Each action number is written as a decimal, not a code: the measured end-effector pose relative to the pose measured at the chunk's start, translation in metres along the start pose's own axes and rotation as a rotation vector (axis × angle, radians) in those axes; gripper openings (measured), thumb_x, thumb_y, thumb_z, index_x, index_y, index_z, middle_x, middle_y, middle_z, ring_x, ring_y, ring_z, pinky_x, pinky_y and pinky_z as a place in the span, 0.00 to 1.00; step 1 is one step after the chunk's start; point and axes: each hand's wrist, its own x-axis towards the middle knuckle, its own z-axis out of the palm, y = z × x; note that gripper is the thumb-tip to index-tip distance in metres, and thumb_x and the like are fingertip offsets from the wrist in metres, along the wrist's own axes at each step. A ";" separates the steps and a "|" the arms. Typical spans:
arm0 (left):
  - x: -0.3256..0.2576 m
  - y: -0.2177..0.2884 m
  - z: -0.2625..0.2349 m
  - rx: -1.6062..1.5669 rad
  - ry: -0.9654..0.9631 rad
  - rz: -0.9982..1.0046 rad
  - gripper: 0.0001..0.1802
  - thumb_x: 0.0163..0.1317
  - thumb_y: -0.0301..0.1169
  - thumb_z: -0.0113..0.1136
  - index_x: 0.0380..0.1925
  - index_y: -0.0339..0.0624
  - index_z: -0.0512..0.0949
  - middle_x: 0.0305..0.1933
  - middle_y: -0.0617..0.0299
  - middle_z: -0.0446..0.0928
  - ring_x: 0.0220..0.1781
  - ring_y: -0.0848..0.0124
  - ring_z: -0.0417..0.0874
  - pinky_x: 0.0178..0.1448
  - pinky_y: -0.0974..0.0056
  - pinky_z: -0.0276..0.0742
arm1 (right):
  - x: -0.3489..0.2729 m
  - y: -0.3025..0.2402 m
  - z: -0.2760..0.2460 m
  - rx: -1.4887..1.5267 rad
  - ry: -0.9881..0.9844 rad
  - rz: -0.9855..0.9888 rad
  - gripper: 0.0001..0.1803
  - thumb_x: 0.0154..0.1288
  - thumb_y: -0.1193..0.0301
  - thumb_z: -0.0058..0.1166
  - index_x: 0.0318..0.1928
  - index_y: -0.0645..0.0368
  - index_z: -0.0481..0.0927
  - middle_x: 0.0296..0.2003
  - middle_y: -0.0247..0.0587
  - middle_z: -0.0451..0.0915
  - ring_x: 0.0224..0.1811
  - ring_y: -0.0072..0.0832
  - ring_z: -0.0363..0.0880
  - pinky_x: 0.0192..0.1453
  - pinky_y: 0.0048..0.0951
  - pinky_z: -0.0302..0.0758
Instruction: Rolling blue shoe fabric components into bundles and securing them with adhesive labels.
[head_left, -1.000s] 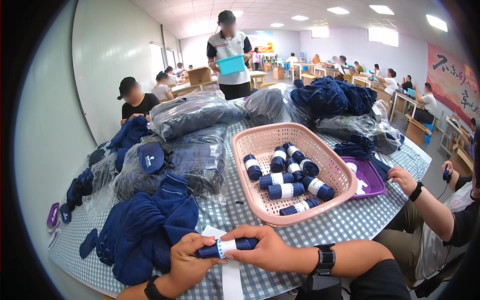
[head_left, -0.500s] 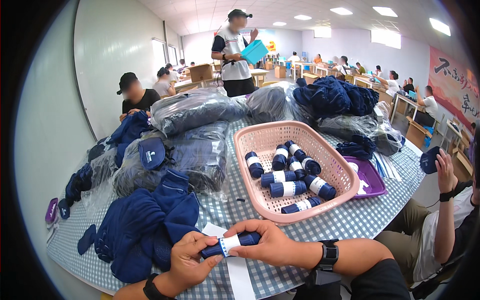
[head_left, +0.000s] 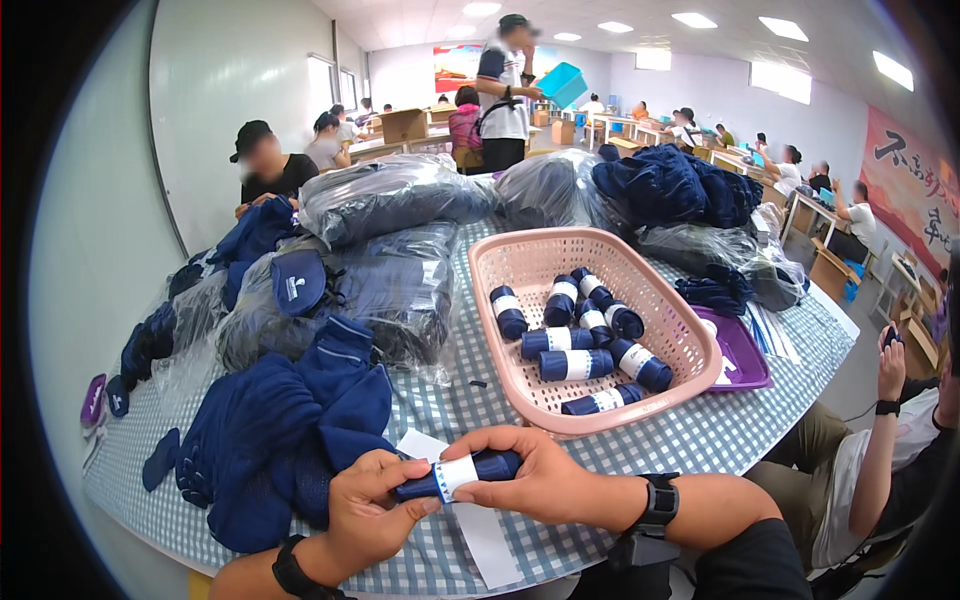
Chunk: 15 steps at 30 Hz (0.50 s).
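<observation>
Both my hands hold one rolled navy sock bundle point(head_left: 462, 473) with a white paper band around its middle, just above the checked tablecloth point(head_left: 690, 440) at the near edge. My left hand point(head_left: 372, 502) grips the bundle's left end and pinches the band. My right hand point(head_left: 530, 478) wraps over its right end. A white paper strip point(head_left: 478, 530) lies under my hands. Beyond them stands a pink plastic basket point(head_left: 520, 260) holding several banded navy rolls point(head_left: 572, 364). A heap of loose navy socks point(head_left: 285, 440) lies to the left.
Clear plastic bags of dark socks point(head_left: 390, 200) pile up across the table's far half, with another loose navy heap point(head_left: 670, 185) at the back right. A purple tray point(head_left: 742, 352) sits right of the basket. A seated person point(head_left: 880, 450) is at the right; others sit or stand behind.
My hands have kept the roll in place while the band settled around it. The person on the right lowered a raised hand. The standing person at the back shifted a blue bin.
</observation>
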 end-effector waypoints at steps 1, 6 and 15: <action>0.000 0.000 0.000 0.002 0.008 -0.008 0.21 0.52 0.16 0.74 0.49 0.34 0.84 0.41 0.58 0.77 0.38 0.78 0.78 0.38 0.75 0.75 | 0.000 -0.001 0.000 0.002 0.018 0.047 0.18 0.62 0.77 0.68 0.53 0.62 0.82 0.45 0.34 0.81 0.43 0.15 0.78 0.47 0.18 0.77; 0.004 0.006 0.002 -0.088 -0.037 -0.022 0.21 0.54 0.14 0.71 0.50 0.35 0.83 0.45 0.57 0.77 0.44 0.75 0.81 0.46 0.73 0.80 | 0.002 0.006 -0.004 0.030 0.013 -0.027 0.20 0.59 0.80 0.69 0.53 0.64 0.82 0.46 0.37 0.82 0.45 0.18 0.80 0.49 0.20 0.80; 0.004 0.007 -0.001 -0.009 -0.078 -0.008 0.22 0.52 0.14 0.73 0.49 0.34 0.83 0.46 0.57 0.77 0.45 0.75 0.81 0.49 0.73 0.81 | 0.000 0.002 -0.005 0.086 0.005 0.141 0.20 0.59 0.84 0.67 0.53 0.63 0.83 0.53 0.44 0.82 0.52 0.24 0.82 0.58 0.24 0.80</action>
